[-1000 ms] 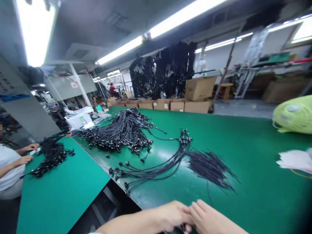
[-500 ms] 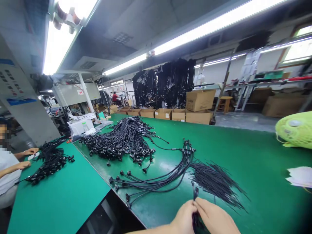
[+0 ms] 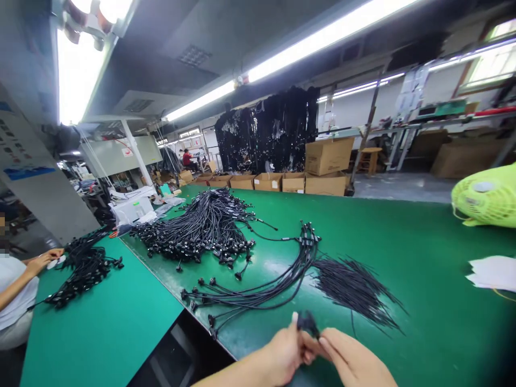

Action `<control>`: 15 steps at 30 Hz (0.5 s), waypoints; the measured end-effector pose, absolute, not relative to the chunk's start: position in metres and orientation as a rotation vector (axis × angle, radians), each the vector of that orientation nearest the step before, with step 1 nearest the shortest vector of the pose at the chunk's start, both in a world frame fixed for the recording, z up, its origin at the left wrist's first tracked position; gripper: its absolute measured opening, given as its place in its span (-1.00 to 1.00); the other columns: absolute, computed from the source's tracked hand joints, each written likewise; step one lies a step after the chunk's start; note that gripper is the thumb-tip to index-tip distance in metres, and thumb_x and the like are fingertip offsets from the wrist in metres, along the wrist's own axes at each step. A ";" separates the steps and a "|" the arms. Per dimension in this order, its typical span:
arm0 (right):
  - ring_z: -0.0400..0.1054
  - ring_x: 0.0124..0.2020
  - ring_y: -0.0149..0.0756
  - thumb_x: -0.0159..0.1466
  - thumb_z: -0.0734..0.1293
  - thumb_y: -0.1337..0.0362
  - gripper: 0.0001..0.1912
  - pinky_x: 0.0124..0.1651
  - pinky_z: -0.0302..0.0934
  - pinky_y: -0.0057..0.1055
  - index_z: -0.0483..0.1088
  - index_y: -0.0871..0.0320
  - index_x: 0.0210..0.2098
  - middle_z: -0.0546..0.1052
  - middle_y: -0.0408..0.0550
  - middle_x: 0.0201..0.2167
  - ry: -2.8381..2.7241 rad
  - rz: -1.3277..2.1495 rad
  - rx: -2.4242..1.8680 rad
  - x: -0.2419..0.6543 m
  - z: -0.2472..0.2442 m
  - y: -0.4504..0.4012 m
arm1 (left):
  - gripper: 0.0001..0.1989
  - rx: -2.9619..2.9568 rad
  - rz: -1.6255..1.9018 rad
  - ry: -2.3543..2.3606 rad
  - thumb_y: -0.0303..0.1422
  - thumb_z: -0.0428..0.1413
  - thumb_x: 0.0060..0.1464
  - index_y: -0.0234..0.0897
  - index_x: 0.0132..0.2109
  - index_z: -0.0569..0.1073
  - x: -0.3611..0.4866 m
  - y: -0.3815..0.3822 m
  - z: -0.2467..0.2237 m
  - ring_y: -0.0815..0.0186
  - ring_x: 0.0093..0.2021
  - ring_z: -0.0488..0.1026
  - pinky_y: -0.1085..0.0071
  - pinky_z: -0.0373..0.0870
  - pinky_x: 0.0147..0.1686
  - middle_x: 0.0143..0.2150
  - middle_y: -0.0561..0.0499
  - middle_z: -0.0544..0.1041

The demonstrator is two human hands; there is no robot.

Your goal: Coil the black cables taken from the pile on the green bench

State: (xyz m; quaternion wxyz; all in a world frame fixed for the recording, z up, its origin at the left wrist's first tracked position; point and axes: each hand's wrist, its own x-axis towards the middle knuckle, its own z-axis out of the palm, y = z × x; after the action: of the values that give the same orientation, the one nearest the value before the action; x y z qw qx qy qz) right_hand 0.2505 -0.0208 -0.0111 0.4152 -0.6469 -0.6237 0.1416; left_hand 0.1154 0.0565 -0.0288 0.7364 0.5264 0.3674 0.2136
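My left hand (image 3: 284,352) is closed around a black cable near the front edge of the green table (image 3: 435,322), thumb raised beside the cable's blurred black end (image 3: 308,324). Touching it from the right, my right hand (image 3: 350,355) pinches the same cable. Just beyond my hands lies a bundle of thin black strips (image 3: 355,290). A curved bunch of black cables with plugs (image 3: 282,287) spreads to the left of it. Farther back sits a large heap of black cables (image 3: 209,223).
At the left, a person (image 3: 18,285) handles something white beside another black cable pile (image 3: 84,269). A green fan (image 3: 487,193) and white papers (image 3: 494,273) are at the right. Cardboard boxes (image 3: 268,181) line the far edge. A dark gap separates the tables.
My left hand has turned and shifted left, its thumb now up. The cable end between my hands has swung over. The person's hands at the left have come together.
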 end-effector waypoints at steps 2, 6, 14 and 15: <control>0.43 -0.40 -0.23 0.28 0.11 0.06 -0.62 -0.30 0.30 -0.37 0.37 0.06 -0.54 0.54 -0.08 -0.48 -1.665 0.485 -1.613 0.239 -0.010 -0.023 | -0.16 1.044 0.454 0.781 0.38 -0.24 -0.06 -0.34 -0.49 0.48 0.113 0.060 -0.019 0.28 -0.45 0.27 0.29 0.27 -0.27 -0.55 -0.01 0.32; 0.33 -0.45 -0.26 0.27 0.06 0.09 -0.59 -0.35 0.18 -0.38 0.24 0.12 -0.62 0.45 -0.10 -0.57 -1.548 0.770 -1.710 0.237 -0.003 -0.023 | -0.39 1.560 0.522 0.539 0.08 -0.08 0.17 -0.33 -0.51 0.53 0.094 0.050 0.013 0.27 -0.28 0.33 0.31 0.26 -0.09 -0.37 -0.06 0.42; 0.27 -0.43 -0.38 0.25 0.17 0.16 -0.69 -0.33 0.02 -0.46 0.31 0.16 -0.55 0.44 -0.15 -0.53 -1.358 0.856 -1.663 0.241 0.005 -0.035 | -0.54 1.343 0.602 0.719 -0.30 0.26 0.01 -0.26 0.06 0.37 0.093 0.030 -0.001 0.25 0.02 0.39 0.30 0.30 0.07 0.06 -0.11 0.41; 0.28 -0.42 -0.38 0.26 0.17 0.18 -0.70 -0.31 0.04 -0.46 0.33 0.16 -0.54 0.47 -0.15 -0.51 -1.336 0.876 -1.656 0.238 0.006 -0.037 | -0.52 1.296 0.578 0.725 -0.29 0.25 0.03 -0.25 0.09 0.34 0.094 0.028 -0.005 0.27 0.02 0.40 0.31 0.31 0.06 0.10 -0.12 0.40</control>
State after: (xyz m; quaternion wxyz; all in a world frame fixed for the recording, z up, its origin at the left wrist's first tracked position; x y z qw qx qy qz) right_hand 0.2382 -0.0372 0.0056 0.4082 -0.6569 -0.5301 0.3476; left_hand 0.0936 0.0285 -0.0048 0.6990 0.5817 0.3253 0.2592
